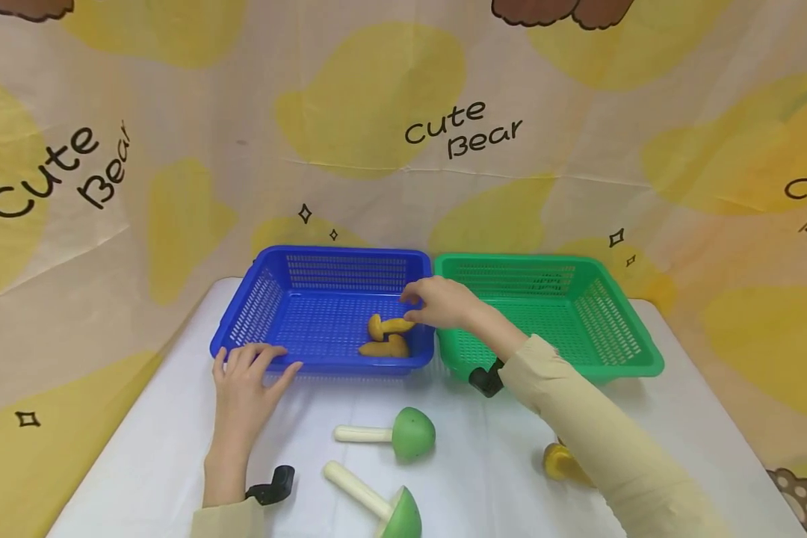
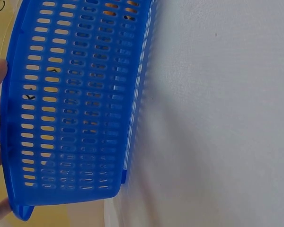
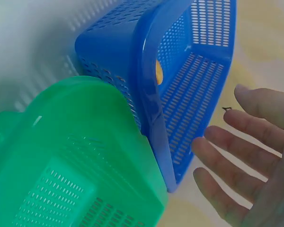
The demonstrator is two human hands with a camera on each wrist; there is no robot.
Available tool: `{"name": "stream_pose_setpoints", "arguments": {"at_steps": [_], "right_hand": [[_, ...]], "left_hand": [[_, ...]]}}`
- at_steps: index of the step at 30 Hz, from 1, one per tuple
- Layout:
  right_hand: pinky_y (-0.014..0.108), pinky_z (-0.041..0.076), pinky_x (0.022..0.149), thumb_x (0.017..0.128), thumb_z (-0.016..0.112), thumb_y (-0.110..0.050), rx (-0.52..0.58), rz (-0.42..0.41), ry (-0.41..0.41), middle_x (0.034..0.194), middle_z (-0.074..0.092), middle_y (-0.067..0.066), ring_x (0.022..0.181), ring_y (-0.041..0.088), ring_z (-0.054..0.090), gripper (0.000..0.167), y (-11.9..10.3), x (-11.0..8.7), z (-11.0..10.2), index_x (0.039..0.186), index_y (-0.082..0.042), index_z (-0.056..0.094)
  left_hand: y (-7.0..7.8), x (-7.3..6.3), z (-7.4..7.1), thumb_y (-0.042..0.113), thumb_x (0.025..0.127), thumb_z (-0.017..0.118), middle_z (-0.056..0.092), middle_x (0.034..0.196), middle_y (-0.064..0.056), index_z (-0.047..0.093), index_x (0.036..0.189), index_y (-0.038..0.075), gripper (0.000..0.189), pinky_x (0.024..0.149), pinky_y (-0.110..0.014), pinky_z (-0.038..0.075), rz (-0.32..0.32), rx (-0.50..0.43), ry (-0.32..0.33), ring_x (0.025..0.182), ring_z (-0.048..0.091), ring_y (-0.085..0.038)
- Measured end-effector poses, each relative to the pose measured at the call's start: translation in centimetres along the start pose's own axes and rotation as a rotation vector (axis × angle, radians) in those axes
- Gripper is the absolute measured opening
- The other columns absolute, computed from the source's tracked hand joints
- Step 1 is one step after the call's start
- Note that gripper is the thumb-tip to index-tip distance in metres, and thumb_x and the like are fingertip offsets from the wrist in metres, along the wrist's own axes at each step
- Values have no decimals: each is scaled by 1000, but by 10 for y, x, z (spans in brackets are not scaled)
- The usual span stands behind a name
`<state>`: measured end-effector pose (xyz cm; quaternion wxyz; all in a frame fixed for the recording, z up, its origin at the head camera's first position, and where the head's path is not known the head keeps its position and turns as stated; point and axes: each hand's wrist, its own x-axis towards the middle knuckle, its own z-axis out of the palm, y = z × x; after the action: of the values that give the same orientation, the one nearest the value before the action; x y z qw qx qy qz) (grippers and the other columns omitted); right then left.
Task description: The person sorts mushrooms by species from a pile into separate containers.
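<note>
At the front left of the blue basket (image 1: pixel 323 365), my left hand (image 1: pixel 245 385) rests spread fingers on the rim. The left wrist view has its fingertips along the edge of the basket wall (image 2: pixel 75 118). My right hand (image 1: pixel 441 302) hovers over the basket's right rim, holding nothing. Its fingers (image 3: pixel 236 142) are spread and loosely bent in the right wrist view. Below it, two yellow-brown toy mushrooms lie inside the blue basket: an upper one (image 1: pixel 376 327) and a lower one (image 1: pixel 395 347) close against it.
A green basket (image 1: pixel 619 370) stands beside the blue one, rims meeting. Two green-capped toy mushrooms, one farther back (image 1: pixel 413 433) and one nearer (image 1: pixel 401 515), lie on the white table (image 1: pixel 484 478). Another yellow mushroom (image 1: pixel 565 465) is partly hidden by my right sleeve. A printed cloth (image 1: pixel 376 97) hangs behind.
</note>
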<state>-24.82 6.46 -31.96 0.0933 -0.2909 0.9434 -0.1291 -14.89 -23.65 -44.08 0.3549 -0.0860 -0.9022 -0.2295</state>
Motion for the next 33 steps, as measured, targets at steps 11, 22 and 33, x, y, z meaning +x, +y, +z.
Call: {"name": "stream_pose_setpoints", "arguments": {"at_steps": [11, 22, 33], "right_hand": [[32, 54, 74, 90, 65, -26, 12, 40, 125, 113, 70, 3, 96, 18, 65, 31, -2, -41, -5, 118, -12, 66], [34, 56, 75, 88, 68, -26, -23, -10, 227, 112, 69, -1, 96, 16, 67, 30, 4, -80, 4, 116, -15, 67], [33, 56, 70, 88, 68, -27, -63, 4, 292, 109, 68, -1, 97, 18, 67, 31, 10, -121, 7, 117, -17, 67]], "left_hand": [[-3, -1, 0, 24, 72, 82, 63, 94, -12, 70, 94, 6, 32, 108, -69, 21, 4, -4, 2, 98, 52, -36], [-4, -2, 2, 23, 71, 82, 63, 94, -12, 69, 95, 6, 32, 109, -68, 20, 2, -8, -2, 99, 52, -36], [-4, -1, 2, 24, 71, 82, 63, 95, -12, 69, 95, 7, 32, 109, -68, 20, 3, -3, 2, 99, 52, -36]]}}
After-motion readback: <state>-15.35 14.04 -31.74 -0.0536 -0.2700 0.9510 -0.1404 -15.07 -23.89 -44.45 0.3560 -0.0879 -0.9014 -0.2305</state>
